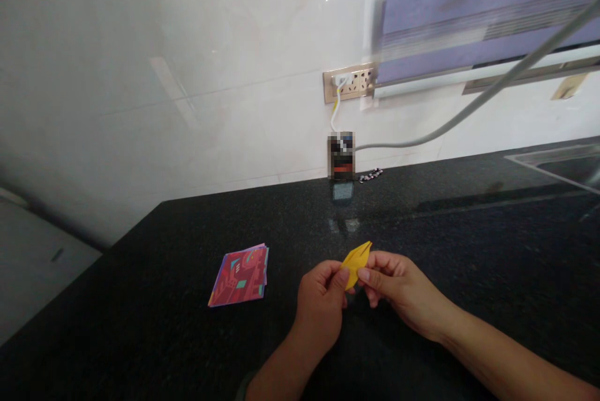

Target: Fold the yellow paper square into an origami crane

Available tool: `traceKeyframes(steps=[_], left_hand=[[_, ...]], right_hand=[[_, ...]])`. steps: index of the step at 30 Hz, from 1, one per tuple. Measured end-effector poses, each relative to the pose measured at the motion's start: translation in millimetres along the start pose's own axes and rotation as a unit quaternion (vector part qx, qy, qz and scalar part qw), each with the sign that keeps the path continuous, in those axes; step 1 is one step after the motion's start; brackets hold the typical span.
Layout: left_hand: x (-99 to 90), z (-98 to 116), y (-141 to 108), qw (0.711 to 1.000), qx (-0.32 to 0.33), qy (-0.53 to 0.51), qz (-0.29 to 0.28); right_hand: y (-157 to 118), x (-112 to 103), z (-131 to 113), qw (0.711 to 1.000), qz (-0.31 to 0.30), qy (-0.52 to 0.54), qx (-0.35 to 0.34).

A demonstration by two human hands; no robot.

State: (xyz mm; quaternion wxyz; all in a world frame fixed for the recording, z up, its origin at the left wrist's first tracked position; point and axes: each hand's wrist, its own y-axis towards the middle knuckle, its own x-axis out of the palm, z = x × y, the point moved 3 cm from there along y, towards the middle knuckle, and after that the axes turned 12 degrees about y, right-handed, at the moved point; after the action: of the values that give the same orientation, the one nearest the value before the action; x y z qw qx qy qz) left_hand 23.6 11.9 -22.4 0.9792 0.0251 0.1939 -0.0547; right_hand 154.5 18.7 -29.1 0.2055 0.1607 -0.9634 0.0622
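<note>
Paper (357, 258), folded, is pinched by L hand (321, 301) & R hand (402, 285), both nearly closed; edges best kept aligned, creases pressed gently btwn them.

on my feed i can't identify the pixelated object (342, 160) — the left hand (321, 302) hides part of the yellow paper (357, 260) — and the edge crops the gray cable (478, 104) and right forearm (506, 346).

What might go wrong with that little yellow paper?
The folded yellow paper is pinched by the left hand and right hand, so squeezing too hard might crumple it. The paper stack lies loose on the counter, so a bump could scatter it.
</note>
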Motion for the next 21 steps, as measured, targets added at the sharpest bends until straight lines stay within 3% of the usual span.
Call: traceKeyframes(steps=[8, 15, 21], left_hand=[[-0.4, -5.6, 0.0, 1.000, -0.007, 0.011, 0.007], [2.9, -3.2, 0.5, 0.999, 0.009, -0.035, -0.025], [-3.5, 0.6, 1.1, 0.999, 0.018, -0.008, 0.038]], right_hand=[[-0.5, -1.2, 0.1, 1.000, 0.006, 0.003, 0.006], [-1.1, -3.8, -1.3, 0.999, 0.020, -0.014, -0.021], [-1.0, -0.1, -5.4, 0.997, 0.036, -0.062, -0.030]])
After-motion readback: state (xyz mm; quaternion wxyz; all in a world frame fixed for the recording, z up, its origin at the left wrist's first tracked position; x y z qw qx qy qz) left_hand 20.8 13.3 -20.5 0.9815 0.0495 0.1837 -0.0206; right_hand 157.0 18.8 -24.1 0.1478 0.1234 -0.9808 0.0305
